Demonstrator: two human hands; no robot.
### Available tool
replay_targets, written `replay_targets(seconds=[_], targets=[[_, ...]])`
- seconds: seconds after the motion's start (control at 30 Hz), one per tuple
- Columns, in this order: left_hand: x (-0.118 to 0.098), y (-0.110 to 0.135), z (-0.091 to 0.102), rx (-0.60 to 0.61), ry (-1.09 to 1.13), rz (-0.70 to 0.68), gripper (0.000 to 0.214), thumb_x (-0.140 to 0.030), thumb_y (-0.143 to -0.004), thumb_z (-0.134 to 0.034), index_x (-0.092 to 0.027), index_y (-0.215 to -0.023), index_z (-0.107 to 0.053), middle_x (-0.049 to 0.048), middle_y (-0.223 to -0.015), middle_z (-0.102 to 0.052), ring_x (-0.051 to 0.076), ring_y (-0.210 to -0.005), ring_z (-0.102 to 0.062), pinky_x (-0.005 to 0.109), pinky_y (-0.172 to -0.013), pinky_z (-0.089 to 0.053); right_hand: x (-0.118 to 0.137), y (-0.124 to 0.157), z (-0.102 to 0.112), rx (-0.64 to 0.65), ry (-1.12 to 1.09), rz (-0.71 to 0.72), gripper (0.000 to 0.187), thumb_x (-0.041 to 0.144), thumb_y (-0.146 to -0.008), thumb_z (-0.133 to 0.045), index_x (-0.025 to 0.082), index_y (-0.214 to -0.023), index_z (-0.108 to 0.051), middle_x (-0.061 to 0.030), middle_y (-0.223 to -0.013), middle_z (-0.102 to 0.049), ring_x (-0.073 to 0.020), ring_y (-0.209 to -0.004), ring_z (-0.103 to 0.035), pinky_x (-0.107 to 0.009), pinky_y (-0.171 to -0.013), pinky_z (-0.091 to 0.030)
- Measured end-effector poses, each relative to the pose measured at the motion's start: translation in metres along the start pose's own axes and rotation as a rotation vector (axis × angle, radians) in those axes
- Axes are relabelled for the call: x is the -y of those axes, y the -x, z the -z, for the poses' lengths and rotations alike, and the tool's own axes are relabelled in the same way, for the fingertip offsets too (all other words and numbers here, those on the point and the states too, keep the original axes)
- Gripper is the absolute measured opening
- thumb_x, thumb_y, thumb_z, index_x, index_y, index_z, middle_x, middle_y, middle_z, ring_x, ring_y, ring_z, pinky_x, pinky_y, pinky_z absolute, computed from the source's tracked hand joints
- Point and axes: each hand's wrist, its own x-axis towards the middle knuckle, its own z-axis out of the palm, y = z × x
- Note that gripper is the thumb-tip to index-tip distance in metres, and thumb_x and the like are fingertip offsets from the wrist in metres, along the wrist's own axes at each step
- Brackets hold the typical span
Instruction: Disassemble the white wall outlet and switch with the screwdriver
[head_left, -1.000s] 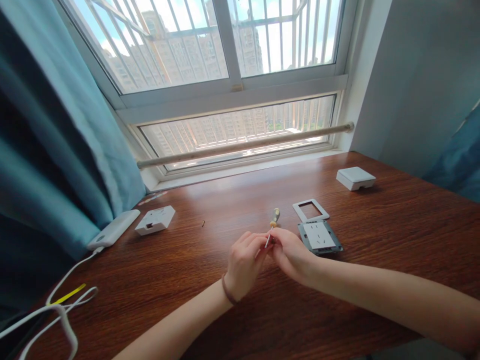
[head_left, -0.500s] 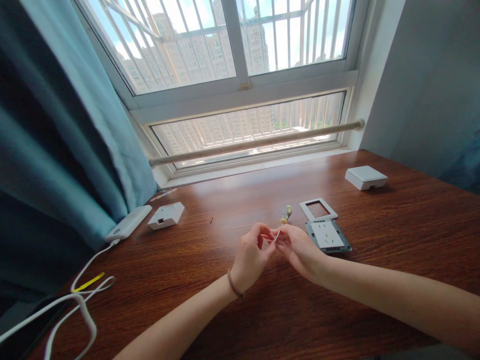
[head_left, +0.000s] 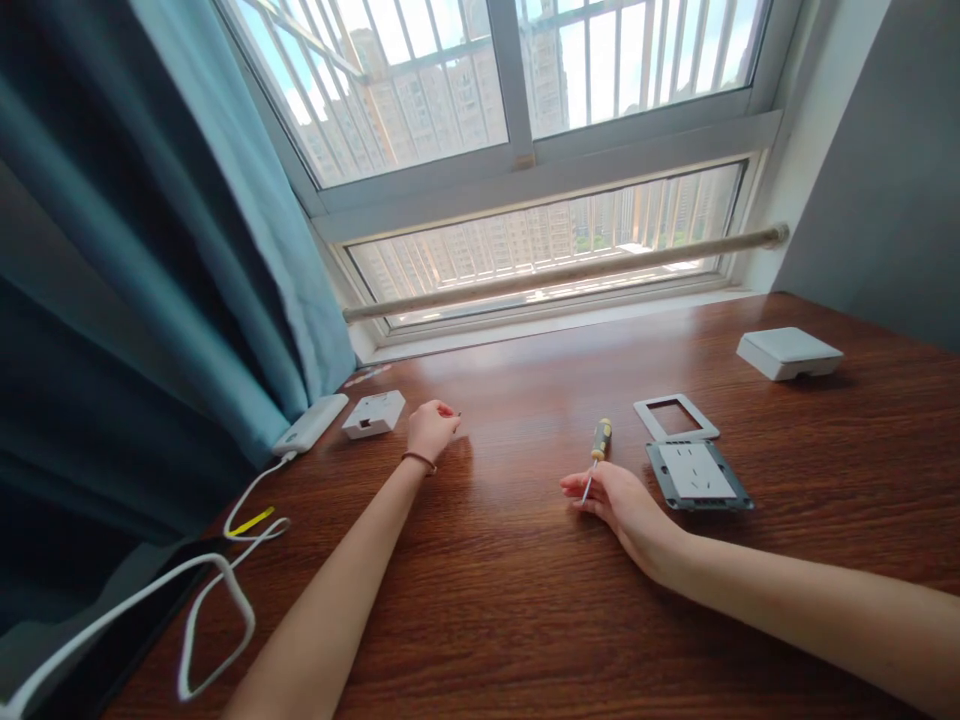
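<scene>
Reaching out over the table's left half, my left hand (head_left: 433, 430) has its fingertips pinched together. A tiny dark end pokes out of them, apparently the small brass screw (head_left: 459, 415), mostly hidden by the fingers. My right hand (head_left: 619, 505) grips a screwdriver (head_left: 601, 440) by its thin metal shaft, the yellow-and-grey handle pointing away from me. Just right of that hand lies a wall socket (head_left: 697, 472) with a white face and a grey mounting frame. Behind the socket, a white cover frame (head_left: 709, 428) rests flat on the wood.
A white box (head_left: 789, 352) sits at the far right. On the left are a white socket box (head_left: 375, 414) and a white power strip (head_left: 311, 425) with its cable (head_left: 244, 590) and a yellow tie (head_left: 253, 521). A curtain (head_left: 300, 250) and a barred window border the brown table (head_left: 480, 600).
My left hand has left my right hand and moved left to where the small brass screw lay. My right hand keeps the screwdriver. The view has shifted, so the table's things appear further right.
</scene>
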Motion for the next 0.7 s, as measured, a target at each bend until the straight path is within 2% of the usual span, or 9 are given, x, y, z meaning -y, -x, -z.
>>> replay_targets(seconds=[0.27,0.4,0.7], targets=[[-0.006,0.013,-0.017,0.03,-0.259,-0.008,0.016,-0.031,-0.069,-0.055,-0.019,-0.078,-0.061,0.0086,-0.08,-0.068,0.024,-0.081,-0.062,0.031,-0.07,-0.044,-0.008,-0.001,0.0,0.037,0.093,0.039,0.019,0.032,-0.07,-0.056,0.014,-0.065,-0.061,-0.0062,-0.076,-0.064,-0.0178,-0.078,-0.058,-0.031,-0.07,-0.046],[-0.007,0.015,-0.018,0.023,-0.36,-0.028,0.016,-0.03,-0.074,-0.05,-0.019,-0.081,-0.06,0.0092,-0.079,-0.067,0.025,-0.081,-0.062,0.032,-0.069,-0.045,-0.008,-0.001,0.001,0.053,0.117,0.052,0.022,0.035,-0.071,-0.055,0.015,-0.064,-0.06,-0.0058,-0.075,-0.063,-0.0174,-0.075,-0.057,-0.031,-0.069,-0.045],[-0.008,0.02,-0.016,0.003,-0.482,-0.165,0.02,-0.028,-0.082,-0.041,-0.018,-0.082,-0.058,0.0082,-0.085,-0.065,0.024,-0.08,-0.062,0.031,-0.064,-0.044,-0.006,0.002,0.0,0.075,0.162,0.068,0.023,0.035,-0.072,-0.053,0.014,-0.064,-0.058,-0.0063,-0.075,-0.062,-0.0176,-0.073,-0.055,-0.032,-0.07,-0.043]])
